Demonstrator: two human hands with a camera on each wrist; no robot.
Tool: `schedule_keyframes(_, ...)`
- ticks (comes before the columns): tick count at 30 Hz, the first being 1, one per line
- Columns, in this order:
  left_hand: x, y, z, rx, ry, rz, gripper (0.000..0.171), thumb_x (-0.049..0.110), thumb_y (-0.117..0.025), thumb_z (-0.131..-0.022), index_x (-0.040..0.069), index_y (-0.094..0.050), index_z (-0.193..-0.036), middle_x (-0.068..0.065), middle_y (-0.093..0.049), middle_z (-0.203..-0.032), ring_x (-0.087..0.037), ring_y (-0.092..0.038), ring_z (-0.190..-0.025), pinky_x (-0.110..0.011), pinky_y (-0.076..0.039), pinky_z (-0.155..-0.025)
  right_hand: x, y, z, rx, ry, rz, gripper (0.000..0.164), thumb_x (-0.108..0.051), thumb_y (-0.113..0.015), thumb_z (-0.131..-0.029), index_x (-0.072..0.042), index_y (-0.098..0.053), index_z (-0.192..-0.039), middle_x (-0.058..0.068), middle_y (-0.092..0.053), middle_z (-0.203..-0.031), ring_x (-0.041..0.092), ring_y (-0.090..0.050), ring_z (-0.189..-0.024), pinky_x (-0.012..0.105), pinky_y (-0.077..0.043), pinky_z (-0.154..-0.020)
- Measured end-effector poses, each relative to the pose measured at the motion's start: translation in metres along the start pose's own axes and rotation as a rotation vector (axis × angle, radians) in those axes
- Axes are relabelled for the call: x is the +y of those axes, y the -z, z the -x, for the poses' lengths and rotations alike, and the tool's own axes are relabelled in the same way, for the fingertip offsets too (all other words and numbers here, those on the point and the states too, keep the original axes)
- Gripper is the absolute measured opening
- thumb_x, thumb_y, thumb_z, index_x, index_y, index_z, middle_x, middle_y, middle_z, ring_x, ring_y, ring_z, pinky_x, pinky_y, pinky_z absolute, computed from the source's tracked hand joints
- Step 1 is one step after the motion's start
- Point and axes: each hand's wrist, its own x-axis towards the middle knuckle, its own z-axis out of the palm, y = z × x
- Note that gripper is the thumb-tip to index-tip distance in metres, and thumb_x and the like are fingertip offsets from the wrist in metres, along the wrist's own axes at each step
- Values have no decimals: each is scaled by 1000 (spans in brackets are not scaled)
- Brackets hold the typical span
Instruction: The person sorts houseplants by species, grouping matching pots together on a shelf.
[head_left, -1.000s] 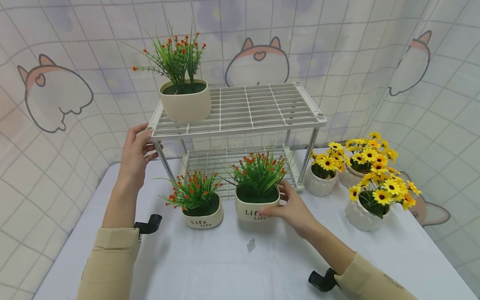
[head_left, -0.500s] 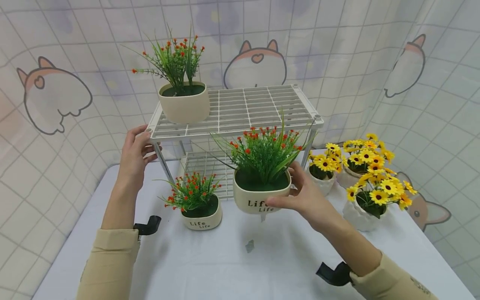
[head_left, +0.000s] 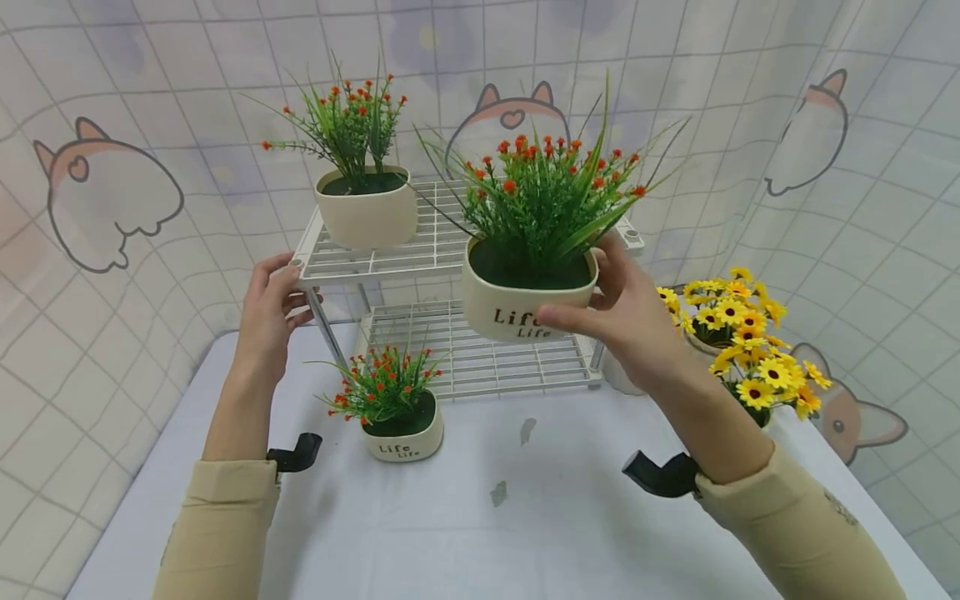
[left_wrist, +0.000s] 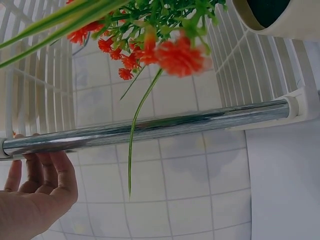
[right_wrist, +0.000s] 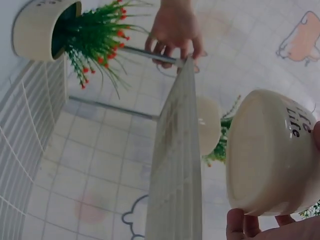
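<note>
My right hand [head_left: 637, 325] holds a cream oval pot [head_left: 491, 308] of red flowers, thumb on its "Life" lettering, fingers behind its right side. The pot is in the air before the rack's top shelf; the right wrist view shows its bare underside [right_wrist: 252, 150]. My left hand [head_left: 262, 329] grips the top left front corner of the white wire rack [head_left: 390, 273]; in the left wrist view its fingers reach behind the metal post [left_wrist: 175, 125]. A similar pot [head_left: 367, 218] stands on the top shelf's left end. Another lettered pot [head_left: 405, 440] sits on the table by the rack's front left.
Yellow flowers [head_left: 750, 333] in pale pots crowd the table's right side, partly hidden by my right arm. The rack's lower shelf [head_left: 517, 371] lies beneath the held pot. Behind stands a grid-patterned curtain [head_left: 225, 50]. Small grey patches [head_left: 498, 493] mark the white tablecloth.
My right hand has lifted the lettered flower pot off the table, up and slightly rightward, to about top-shelf height. My left hand has stayed on the rack's corner.
</note>
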Motion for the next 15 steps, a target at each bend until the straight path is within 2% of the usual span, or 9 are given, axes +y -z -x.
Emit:
schedule_keyframes(5, 1, 1, 1, 0, 2, 28, 42, 39, -50, -108, 18, -46, -144, -1, -60, -112, -17, -57, -99, -30, -46, -86, -2, -1, -28, 53, -27, 90, 81, -21, -85, -86, -28, -38, -152, 8, -49, -141, 30, -55, -124, 51, -49, -99)
schedule_keyframes(8, 1, 0, 2, 5, 4, 24, 42, 38, -50, -108, 18, -46, -145, -1, -60, -113, -18, -57, -100, -31, -45, -87, 2, -2, -44, 72, -51, 126, 81, -24, -86, -85, -23, -39, -150, 6, -51, -141, 27, -54, -124, 50, -49, -99)
schedule_keyframes(15, 1, 0, 1, 3, 0, 2, 43, 39, -48, -108, 19, -45, -146, -1, -60, -114, -18, -57, -101, -32, -44, -89, 2, -6, -68, 102, -96, 201, 94, -28, -87, -84, -16, -30, -158, 8, -51, -142, 25, -52, -125, 47, -47, -101)
